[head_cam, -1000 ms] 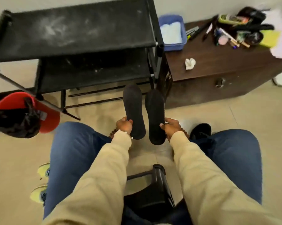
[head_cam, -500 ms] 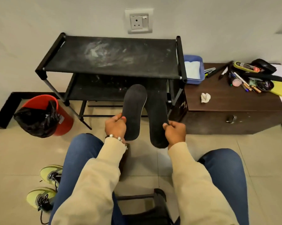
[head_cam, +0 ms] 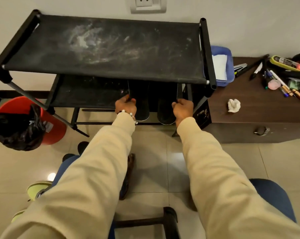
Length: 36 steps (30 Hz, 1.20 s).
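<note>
I see both arms stretched forward in beige sleeves toward the black rack (head_cam: 102, 49) against the wall. My left grip (head_cam: 126, 105) is curled round the outer left edge of the left insole (head_cam: 141, 100), thumb on top, with a bead bracelet (head_cam: 128, 113) at the wrist. My right grip (head_cam: 183, 107) pinches the outer right edge of the right insole (head_cam: 166, 107) in the same way.

The two dark insoles lie side by side, close together, over the right part of the lower shelf (head_cam: 87, 94). Their toe ends run in under the dusty top shelf and are hidden there; their heel ends stick out past the shelf's front edge. I cannot tell whether they rest on the shelf or hang just above it.

Left of the rack stands a red bin (head_cam: 54, 125) with a black bag (head_cam: 16, 130) bulging over its rim. Right of the rack, touching it, is a dark wooden bench (head_cam: 258, 104) carrying a blue tub (head_cam: 222, 66), a crumpled tissue (head_cam: 233, 105) and a heap of pens (head_cam: 275, 78). A socket (head_cam: 147, 4) sits on the wall above. A yellow-green shoe (head_cam: 37, 188) lies on the tiled floor by my left knee.
</note>
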Tool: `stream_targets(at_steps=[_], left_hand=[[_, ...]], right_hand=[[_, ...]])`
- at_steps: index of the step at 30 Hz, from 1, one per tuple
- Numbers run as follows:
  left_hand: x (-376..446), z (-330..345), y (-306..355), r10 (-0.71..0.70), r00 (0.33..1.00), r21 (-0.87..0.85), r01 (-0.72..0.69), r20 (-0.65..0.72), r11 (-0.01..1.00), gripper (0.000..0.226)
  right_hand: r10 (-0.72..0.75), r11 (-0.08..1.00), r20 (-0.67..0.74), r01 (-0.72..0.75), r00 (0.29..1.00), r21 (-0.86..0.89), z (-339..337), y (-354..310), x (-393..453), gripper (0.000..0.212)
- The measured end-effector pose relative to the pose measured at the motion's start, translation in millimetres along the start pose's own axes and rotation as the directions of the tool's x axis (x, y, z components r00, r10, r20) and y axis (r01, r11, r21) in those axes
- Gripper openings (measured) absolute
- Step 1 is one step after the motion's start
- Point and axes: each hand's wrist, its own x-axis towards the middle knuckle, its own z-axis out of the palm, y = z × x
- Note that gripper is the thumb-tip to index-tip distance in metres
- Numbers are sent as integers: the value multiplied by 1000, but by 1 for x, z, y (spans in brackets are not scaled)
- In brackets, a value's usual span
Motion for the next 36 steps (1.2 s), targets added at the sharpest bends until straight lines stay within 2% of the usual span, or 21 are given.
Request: stream_targets(at_steps=[2, 7, 13, 18, 25, 30, 33, 36], left_hand=[[16, 5, 0, 5, 1000, 42, -5, 14, 999, 35], [40, 12, -6, 29, 999, 135, -31, 13, 990, 33], [49, 11, -9, 91, 996, 230, -90, 10, 969, 34], [55, 14, -7, 164, 986, 276, -155, -10, 949, 37], [57, 12, -8, 160, 987, 296, -158, 20, 942, 43], [42, -3, 0, 125, 992, 260, -122, 2, 958, 33], [31, -26, 5, 75, 997, 185, -73, -1, 980, 23], [17, -55, 8, 40, 998, 62, -43, 49, 997, 13]], right_hand=[[-9, 1000, 5, 9, 1000, -20, 8, 2, 14, 24], [-30, 999, 17, 31, 999, -40, 24, 2, 34, 29], [-100, 976, -1, 98, 995, -193, 31, 2, 45, 24], [-132, 948, -2, 126, 991, -292, 29, 2, 48, 22], [-137, 924, 26, 137, 990, -357, 25, 2, 48, 19], [-222, 891, -53, 180, 974, -417, 17, -5, 26, 17], [-244, 923, -58, 214, 968, -320, 13, -7, 0, 15], [-230, 948, -4, 223, 973, -225, 20, -7, -31, 15]])
